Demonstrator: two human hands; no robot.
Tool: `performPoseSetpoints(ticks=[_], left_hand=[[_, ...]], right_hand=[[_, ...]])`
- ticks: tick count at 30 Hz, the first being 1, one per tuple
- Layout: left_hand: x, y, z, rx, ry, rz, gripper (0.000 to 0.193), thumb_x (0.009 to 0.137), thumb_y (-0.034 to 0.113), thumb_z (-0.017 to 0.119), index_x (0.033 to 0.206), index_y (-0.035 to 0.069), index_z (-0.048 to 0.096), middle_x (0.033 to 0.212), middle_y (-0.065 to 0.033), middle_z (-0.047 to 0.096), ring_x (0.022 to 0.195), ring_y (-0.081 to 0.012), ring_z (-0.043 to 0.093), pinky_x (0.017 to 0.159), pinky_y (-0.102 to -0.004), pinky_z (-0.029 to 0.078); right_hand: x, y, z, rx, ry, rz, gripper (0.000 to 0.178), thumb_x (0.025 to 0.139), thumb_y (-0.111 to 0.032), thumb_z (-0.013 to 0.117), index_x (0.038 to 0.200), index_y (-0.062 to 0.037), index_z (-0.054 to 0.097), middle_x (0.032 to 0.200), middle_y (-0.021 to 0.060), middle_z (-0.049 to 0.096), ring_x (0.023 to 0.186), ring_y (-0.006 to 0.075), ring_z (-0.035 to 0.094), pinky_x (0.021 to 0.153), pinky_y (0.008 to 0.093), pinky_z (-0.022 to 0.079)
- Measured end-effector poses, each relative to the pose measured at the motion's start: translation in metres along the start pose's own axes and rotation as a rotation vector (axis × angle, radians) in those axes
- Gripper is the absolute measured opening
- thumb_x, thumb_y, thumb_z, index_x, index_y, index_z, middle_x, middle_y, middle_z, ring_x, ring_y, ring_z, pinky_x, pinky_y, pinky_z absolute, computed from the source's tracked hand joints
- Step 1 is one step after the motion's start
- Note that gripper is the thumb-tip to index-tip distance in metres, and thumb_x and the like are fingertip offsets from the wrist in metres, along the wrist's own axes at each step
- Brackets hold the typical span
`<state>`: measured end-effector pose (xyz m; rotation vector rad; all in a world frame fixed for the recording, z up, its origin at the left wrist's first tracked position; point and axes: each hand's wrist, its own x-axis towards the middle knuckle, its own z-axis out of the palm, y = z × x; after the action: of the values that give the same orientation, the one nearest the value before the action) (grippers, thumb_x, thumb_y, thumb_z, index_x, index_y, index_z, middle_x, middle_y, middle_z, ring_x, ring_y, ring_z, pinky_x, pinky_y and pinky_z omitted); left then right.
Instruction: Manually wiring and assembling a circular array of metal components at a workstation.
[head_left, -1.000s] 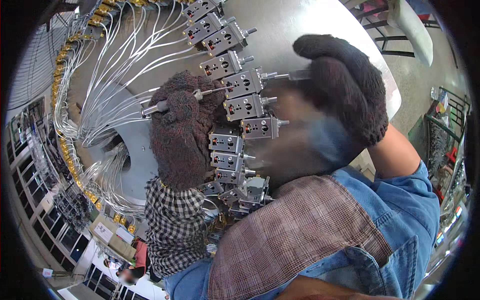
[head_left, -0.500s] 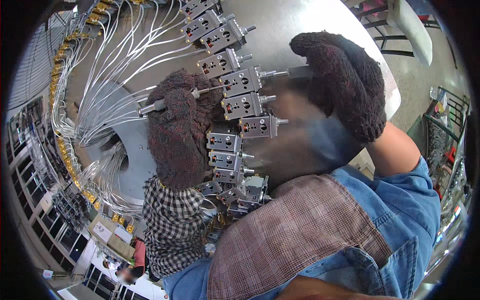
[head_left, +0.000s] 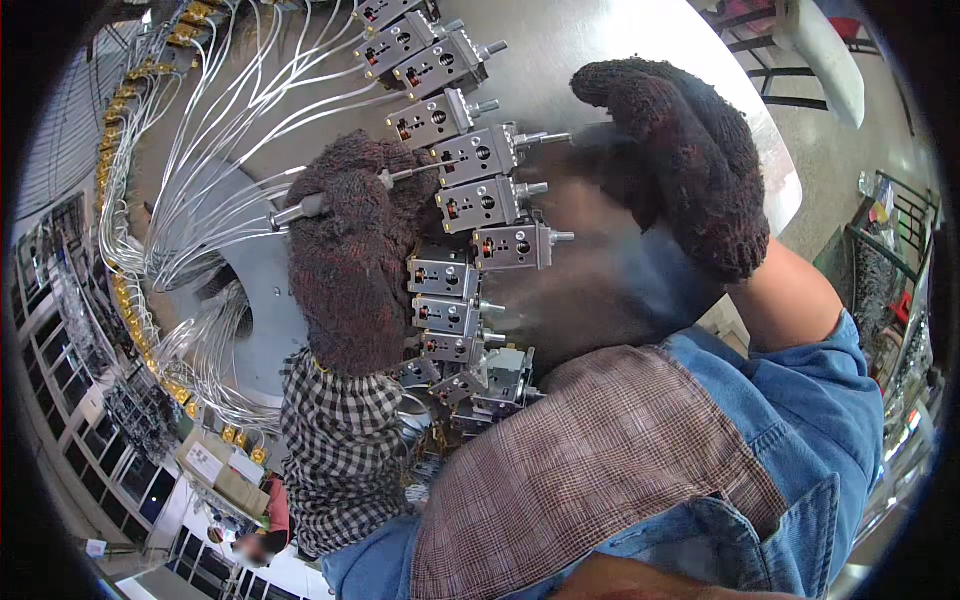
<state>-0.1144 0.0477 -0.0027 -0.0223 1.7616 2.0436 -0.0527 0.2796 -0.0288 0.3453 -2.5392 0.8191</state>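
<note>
My left hand [head_left: 350, 255], in a dark knitted glove, is closed around a thin metal-shafted screwdriver [head_left: 300, 210]. Its tip reaches the face of a boxy metal control unit [head_left: 468, 160], which looks like a thermostat with a stub shaft. On the other side of that unit, my gloved right hand [head_left: 685, 165] is curled around a slim tool, seemingly a screwdriver [head_left: 592, 136], in line with the shaft. The glove and its shadow hide most of this tool. Similar metal units [head_left: 480, 204] sit in a curved row above and below.
The units stand along a round metal table [head_left: 540, 60]. Thin silvery-white lines [head_left: 215, 130] fan out left to brass-coloured fittings [head_left: 120, 250] along the rim. A grey disc [head_left: 265, 330] with a central hole lies among them. Another person [head_left: 262, 540] is at lower left.
The units and both hands sit slightly farther left and up in the picture. Both hands keep their grip, and the left screwdriver's tip stays at the same unit.
</note>
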Motion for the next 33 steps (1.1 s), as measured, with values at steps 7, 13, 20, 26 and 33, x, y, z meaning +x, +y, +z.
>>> performPoseSetpoints(ticks=[7, 13, 20, 26, 33], left_hand=[[0.003, -0.006, -0.005, 0.218, 0.012, 0.013, 0.03, 0.093, 0.018, 0.045, 0.113, -0.004, 0.043, 0.105, -0.0164, 0.053, 0.096, -0.0245, 0.057, 0.083, -0.0346, 0.052], [0.001, 0.002, 0.001, -0.005, 0.103, -0.096, 0.033, 0.092, 0.021, 0.045, 0.115, -0.003, 0.041, 0.105, -0.0175, 0.053, 0.094, -0.0268, 0.058, 0.082, -0.0374, 0.052], [-0.001, -0.003, 0.002, -0.032, 0.067, 0.009, 0.031, 0.092, 0.022, 0.046, 0.111, -0.003, 0.044, 0.102, -0.015, 0.055, 0.092, -0.0237, 0.058, 0.081, -0.0342, 0.051], [0.0, -0.003, -0.002, -0.019, 0.01, 0.057, 0.031, 0.092, 0.022, 0.047, 0.112, -0.003, 0.044, 0.102, -0.015, 0.054, 0.092, -0.024, 0.058, 0.082, -0.0345, 0.051], [0.001, -0.002, 0.0, -0.001, 0.087, -0.065, 0.033, 0.091, 0.021, 0.048, 0.113, -0.003, 0.043, 0.104, -0.0159, 0.054, 0.094, -0.0254, 0.058, 0.082, -0.0358, 0.052]], right_hand=[[0.011, -0.016, -0.021, 0.82, -0.175, 0.702, 0.033, 0.088, -0.02, 0.05, 0.116, -0.004, 0.052, 0.091, 0.0099, 0.059, 0.073, 0.014, 0.06, 0.059, 0.0253, 0.048], [0.008, -0.023, -0.01, 0.765, -0.052, 0.552, 0.038, 0.091, -0.026, 0.043, 0.118, -0.0003, 0.05, 0.091, 0.0137, 0.06, 0.078, 0.015, 0.059, 0.063, 0.0245, 0.048], [0.008, -0.008, -0.016, 0.451, -0.146, 0.426, 0.035, 0.09, -0.026, 0.047, 0.116, -0.0033, 0.053, 0.093, 0.014, 0.06, 0.076, 0.0154, 0.057, 0.067, 0.0272, 0.048], [0.023, -0.026, -0.027, 0.728, -0.297, 0.892, 0.036, 0.091, -0.027, 0.044, 0.114, -0.0017, 0.054, 0.098, 0.0143, 0.058, 0.085, 0.0155, 0.057, 0.074, 0.0282, 0.047], [0.008, -0.011, -0.015, 0.526, -0.093, 0.439, 0.033, 0.086, -0.02, 0.052, 0.113, -0.0016, 0.054, 0.1, 0.0131, 0.058, 0.088, 0.0194, 0.059, 0.075, 0.0292, 0.048]])
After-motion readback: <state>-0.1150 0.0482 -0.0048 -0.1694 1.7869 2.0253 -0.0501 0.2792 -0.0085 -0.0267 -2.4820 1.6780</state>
